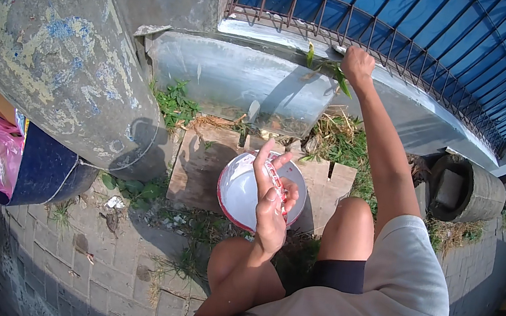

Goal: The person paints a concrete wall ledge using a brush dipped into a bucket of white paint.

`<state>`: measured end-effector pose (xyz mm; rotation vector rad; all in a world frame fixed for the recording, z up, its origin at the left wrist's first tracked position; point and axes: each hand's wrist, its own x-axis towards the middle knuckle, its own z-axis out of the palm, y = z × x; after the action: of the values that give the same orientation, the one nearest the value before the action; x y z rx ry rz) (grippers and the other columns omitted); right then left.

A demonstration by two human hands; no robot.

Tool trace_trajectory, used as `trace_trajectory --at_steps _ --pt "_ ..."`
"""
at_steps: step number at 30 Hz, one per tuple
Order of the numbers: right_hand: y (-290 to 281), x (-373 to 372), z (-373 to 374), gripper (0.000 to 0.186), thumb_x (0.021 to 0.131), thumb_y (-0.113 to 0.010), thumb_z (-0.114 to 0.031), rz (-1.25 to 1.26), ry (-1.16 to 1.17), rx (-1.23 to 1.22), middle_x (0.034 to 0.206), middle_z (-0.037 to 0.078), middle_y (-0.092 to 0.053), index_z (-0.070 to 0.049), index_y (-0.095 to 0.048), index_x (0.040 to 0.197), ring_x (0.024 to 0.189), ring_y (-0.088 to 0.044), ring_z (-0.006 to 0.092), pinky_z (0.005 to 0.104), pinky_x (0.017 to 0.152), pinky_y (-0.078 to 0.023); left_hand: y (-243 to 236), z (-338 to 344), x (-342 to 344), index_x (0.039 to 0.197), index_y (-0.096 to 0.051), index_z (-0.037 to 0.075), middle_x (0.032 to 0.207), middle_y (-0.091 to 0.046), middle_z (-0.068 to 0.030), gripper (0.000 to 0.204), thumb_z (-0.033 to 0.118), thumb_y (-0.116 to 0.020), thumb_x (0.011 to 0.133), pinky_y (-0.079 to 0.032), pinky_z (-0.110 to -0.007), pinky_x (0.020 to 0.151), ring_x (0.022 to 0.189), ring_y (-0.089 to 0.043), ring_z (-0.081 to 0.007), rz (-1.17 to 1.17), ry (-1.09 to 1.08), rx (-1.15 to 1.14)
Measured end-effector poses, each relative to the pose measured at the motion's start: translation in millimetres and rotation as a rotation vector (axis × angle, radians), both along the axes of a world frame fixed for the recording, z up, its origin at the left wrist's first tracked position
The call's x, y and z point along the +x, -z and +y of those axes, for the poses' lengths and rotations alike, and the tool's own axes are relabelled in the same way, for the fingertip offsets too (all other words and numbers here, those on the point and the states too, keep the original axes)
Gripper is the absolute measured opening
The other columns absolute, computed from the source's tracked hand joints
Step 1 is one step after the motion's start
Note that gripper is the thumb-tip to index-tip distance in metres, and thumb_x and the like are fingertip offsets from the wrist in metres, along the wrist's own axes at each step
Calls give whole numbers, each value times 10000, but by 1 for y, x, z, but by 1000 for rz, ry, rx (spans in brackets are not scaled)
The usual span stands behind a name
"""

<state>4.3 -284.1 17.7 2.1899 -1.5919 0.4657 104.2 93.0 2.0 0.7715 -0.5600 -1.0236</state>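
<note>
My left hand (pixel 268 205) is raised over a white bucket with a red rim (pixel 229 210). Its fingers curl around a thin red-and-white object (pixel 275 181), with the index finger sticking up; the object's kind is unclear. Stretched far forward, my right hand (pixel 356 66) is closed at the white-painted ledge (pixel 261 33) below a barred window. A small whitish bit shows beside its fingers, but what they grip is mostly hidden. Green leaves (pixel 341 79) hang just under that hand. Smears of white coat the inside of the bucket, which stands on a wooden board (pixel 196 175).
A thick concrete pillar (pixel 69 51) with flaking paint rises at left. Beside it stands a dark blue bin (pixel 54 170) with a pink plastic bag (pixel 3 148). Dark metal bars (pixel 371 26) front a blue panel. Hollow concrete pipe (pixel 480 193) lies at right. Weeds (pixel 175 102) edge the wall.
</note>
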Motion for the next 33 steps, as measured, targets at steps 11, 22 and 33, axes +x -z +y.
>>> trace_trajectory --at_steps 11,22,33 --pt "10 152 30 186 770 -566 -177 -127 -412 21 767 188 -673 -48 -691 724 726 -677 333 421 639 -536 2 -9 -20 1447 -210 40 1253 -457 -204 899 599 -398 768 -324 -204 489 628 -494 -108 -26 61 10" --pt "10 -136 -17 161 751 -541 -89 -2 132 -38 773 206 -667 -27 -689 746 713 -670 363 441 618 -528 -2 -13 -23 1440 -235 49 1247 -461 -222 909 638 -376 762 -289 -224 487 627 -466 -113 -56 47 34" --pt "19 32 -6 114 738 -575 -100 -66 -205 2 762 141 -683 -78 -686 728 732 -686 289 390 607 -535 -1 -16 -43 1440 -239 63 1216 -491 -191 893 633 -377 767 -282 -221 486 619 -456 -105 -104 53 52"
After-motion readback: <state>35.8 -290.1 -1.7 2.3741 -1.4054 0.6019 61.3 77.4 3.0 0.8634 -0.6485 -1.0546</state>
